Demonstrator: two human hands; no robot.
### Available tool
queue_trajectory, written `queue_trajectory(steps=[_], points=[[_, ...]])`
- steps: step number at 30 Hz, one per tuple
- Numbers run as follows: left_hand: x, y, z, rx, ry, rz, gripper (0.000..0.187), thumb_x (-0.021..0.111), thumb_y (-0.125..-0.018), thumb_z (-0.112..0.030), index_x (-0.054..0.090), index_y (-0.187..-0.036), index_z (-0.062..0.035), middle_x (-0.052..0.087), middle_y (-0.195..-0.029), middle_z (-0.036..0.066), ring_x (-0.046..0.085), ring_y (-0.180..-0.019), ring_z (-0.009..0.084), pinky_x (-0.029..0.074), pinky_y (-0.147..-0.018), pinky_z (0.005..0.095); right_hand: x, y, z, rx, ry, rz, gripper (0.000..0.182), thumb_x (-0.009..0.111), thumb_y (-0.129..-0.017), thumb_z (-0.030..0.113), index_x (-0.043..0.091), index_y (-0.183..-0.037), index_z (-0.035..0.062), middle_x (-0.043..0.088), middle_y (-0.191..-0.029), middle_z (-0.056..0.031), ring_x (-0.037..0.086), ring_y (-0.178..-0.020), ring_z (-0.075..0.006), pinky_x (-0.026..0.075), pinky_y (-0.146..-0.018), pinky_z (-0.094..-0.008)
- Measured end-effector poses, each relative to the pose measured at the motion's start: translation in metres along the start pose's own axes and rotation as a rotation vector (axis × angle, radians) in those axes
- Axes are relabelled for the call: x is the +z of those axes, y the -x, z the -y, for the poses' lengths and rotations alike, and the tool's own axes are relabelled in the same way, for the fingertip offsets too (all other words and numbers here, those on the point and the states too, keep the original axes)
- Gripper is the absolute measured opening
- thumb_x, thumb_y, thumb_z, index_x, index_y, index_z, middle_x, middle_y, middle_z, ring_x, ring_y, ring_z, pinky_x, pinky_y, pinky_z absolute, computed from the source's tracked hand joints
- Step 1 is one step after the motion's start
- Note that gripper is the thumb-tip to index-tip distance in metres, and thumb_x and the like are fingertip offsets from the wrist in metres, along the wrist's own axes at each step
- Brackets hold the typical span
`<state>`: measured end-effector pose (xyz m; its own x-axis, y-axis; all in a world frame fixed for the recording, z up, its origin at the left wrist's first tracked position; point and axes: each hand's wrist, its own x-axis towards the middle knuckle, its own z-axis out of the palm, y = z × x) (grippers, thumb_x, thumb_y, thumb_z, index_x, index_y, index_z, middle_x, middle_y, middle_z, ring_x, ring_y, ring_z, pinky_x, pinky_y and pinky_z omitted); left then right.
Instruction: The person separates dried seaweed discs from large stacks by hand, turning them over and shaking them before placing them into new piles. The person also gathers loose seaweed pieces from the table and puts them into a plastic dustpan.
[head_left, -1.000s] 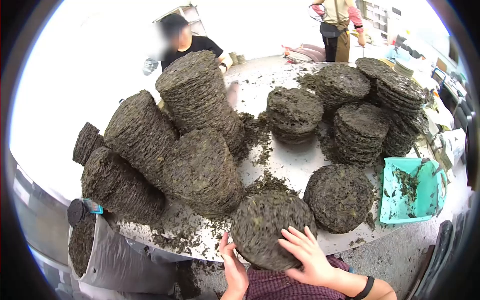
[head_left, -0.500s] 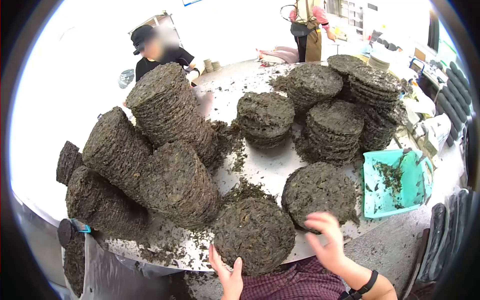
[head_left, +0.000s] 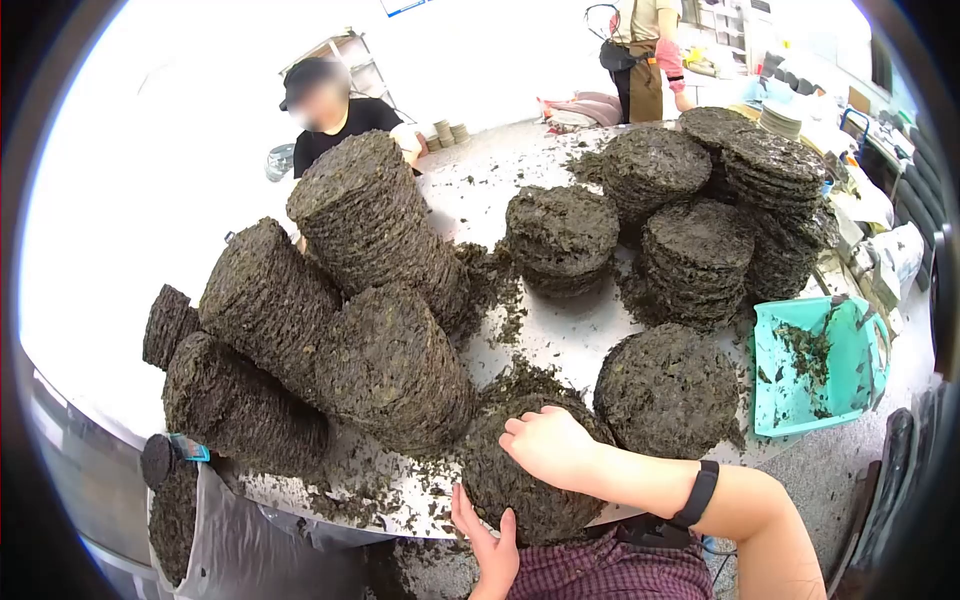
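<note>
A round stack of dark seaweed sheets [head_left: 500,500] lies at the table's front edge, close to my body. My left hand [head_left: 488,540] rests against its lower left rim, fingers stretched and thumb apart. Over the top of this stack is my right hand [head_left: 548,447], its fingers curled down; whatever they may hold is hidden. My right forearm covers part of the stack. Just to the right sits another round seaweed stack [head_left: 668,388], touched by neither hand. Loose seaweed scraps [head_left: 530,380] lie behind the near stack.
Tall leaning seaweed stacks [head_left: 390,370] fill the left side; shorter upright stacks [head_left: 697,260] stand at the back right. A turquoise dustpan [head_left: 845,385] with scraps lies at right. One person [head_left: 350,125] is across the table, another [head_left: 640,60] stands farther back.
My right hand has moved left from the right-hand stack to above the near stack, and its spread fingers have curled. My left hand stays at the rim. The view has turned slightly left.
</note>
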<state>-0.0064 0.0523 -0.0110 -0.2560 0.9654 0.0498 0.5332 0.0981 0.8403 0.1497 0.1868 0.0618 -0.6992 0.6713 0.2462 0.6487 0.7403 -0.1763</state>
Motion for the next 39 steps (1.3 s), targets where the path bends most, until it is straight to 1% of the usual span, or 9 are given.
queue_trajectory(steps=[7, 12, 17, 21, 24, 27, 28, 33, 39], points=[[0.002, 0.003, 0.004, 0.063, -0.034, -0.071, 0.071, 0.057, -0.094, -0.018, 0.02, -0.151, 0.0005, 0.019, -0.154, 0.022, 0.022, -0.142, 0.0362, 0.018, -0.116, 0.0457, -0.003, 0.018, -0.013, -0.072, -0.112, -0.162, 0.011, 0.061, -0.08, 0.014, 0.059, -0.088, 0.0057, 0.062, -0.086, -0.0051, 0.065, -0.086, -0.0223, 0.05, -0.076, -0.036], [0.004, 0.002, 0.021, 0.161, 0.041, -0.063, 0.074, 0.062, -0.096, -0.016, 0.018, -0.154, -0.0087, 0.012, -0.156, 0.019, 0.016, -0.143, 0.0408, 0.024, -0.112, 0.0502, -0.024, 0.138, -0.016, 0.552, -0.529, -0.727, 0.005, 0.069, -0.084, 0.009, 0.064, -0.083, 0.0092, 0.067, -0.084, -0.0047, 0.064, -0.075, -0.0225, 0.052, -0.069, -0.0352], [-0.001, 0.002, 0.019, 0.214, 0.064, -0.094, 0.076, 0.067, -0.093, -0.014, 0.02, -0.153, -0.0061, 0.018, -0.155, 0.017, 0.041, -0.083, 0.0179, 0.043, -0.07, 0.0312, -0.019, 0.286, -0.079, 1.291, -0.682, -1.698, 0.04, 0.061, -0.093, 0.01, 0.046, -0.129, 0.0023, 0.054, -0.13, -0.0109, 0.054, -0.111, -0.0191, 0.041, -0.099, -0.0336], [-0.006, -0.004, 0.002, 0.556, -0.275, -0.237, 0.076, 0.065, -0.094, -0.013, 0.018, -0.154, -0.0052, 0.036, -0.142, 0.017, 0.045, -0.073, 0.0136, 0.044, -0.074, 0.0308, -0.025, 0.251, -0.008, 0.916, -0.38, -0.857, 0.002, 0.064, -0.086, 0.007, 0.062, -0.085, 0.0057, 0.069, -0.105, -0.0081, 0.064, -0.099, -0.0249, 0.048, -0.087, -0.0372], [0.005, 0.004, 0.036, 0.064, 0.123, -0.067, 0.074, 0.063, -0.095, -0.011, 0.019, -0.154, -0.0047, 0.045, -0.091, 0.005, 0.039, -0.058, 0.01, 0.042, -0.069, 0.0303, -0.003, 0.197, 0.027, 0.305, -0.412, -0.477, 0.022, 0.072, -0.08, 0.014, 0.061, -0.098, 0.0106, 0.065, -0.119, -0.0089, 0.06, -0.114, -0.027, 0.045, -0.099, -0.0434], [-0.01, 0.005, -0.036, 0.044, 0.135, -0.067, 0.072, 0.06, -0.098, -0.017, 0.017, -0.155, -0.0037, 0.038, -0.144, 0.019, 0.047, -0.127, 0.0252, 0.035, -0.106, 0.0388, -0.004, 0.14, 0.058, 0.176, -0.412, -0.233, 0.055, 0.072, -0.085, 0.028, 0.052, -0.133, 0.0094, 0.046, -0.146, -0.0123, 0.042, -0.137, -0.0294, 0.032, -0.113, -0.0474], [-0.018, 0.006, -0.05, -0.047, 0.353, 0.02, 0.07, 0.056, -0.1, -0.022, 0.017, -0.155, -0.0046, 0.016, -0.159, 0.019, 0.016, -0.148, 0.031, 0.019, -0.117, 0.0406, 0.005, 0.13, 0.059, 0.162, -0.421, -0.153, 0.073, 0.073, -0.082, 0.03, 0.042, -0.145, 0.0096, 0.033, -0.154, -0.0136, 0.032, -0.143, -0.0308, 0.028, -0.115, -0.0498], [-0.029, 0.011, -0.027, -0.02, 0.415, -0.061, 0.071, 0.059, -0.098, -0.022, 0.019, -0.154, -0.0054, 0.02, -0.158, 0.018, 0.023, -0.145, 0.0341, 0.023, -0.116, 0.0442, -0.015, 0.109, 0.065, 0.168, -0.428, -0.093, 0.074, 0.073, -0.075, 0.018, 0.044, -0.143, 0.0096, 0.038, -0.15, -0.0185, 0.036, -0.14, -0.0345, 0.031, -0.114, -0.0514], [-0.013, -0.002, -0.014, 0.075, 0.065, -0.063, 0.084, 0.066, -0.085, -0.009, 0.017, -0.152, -0.0008, 0.023, -0.156, 0.019, 0.022, -0.145, 0.0311, 0.015, -0.117, 0.0416, -0.041, 0.157, 0.03, 0.704, -0.965, -0.875, 0.057, 0.053, -0.091, 0.002, 0.036, -0.145, 0.0011, 0.044, -0.146, -0.0177, 0.044, -0.134, -0.0301, 0.032, -0.112, -0.04]])
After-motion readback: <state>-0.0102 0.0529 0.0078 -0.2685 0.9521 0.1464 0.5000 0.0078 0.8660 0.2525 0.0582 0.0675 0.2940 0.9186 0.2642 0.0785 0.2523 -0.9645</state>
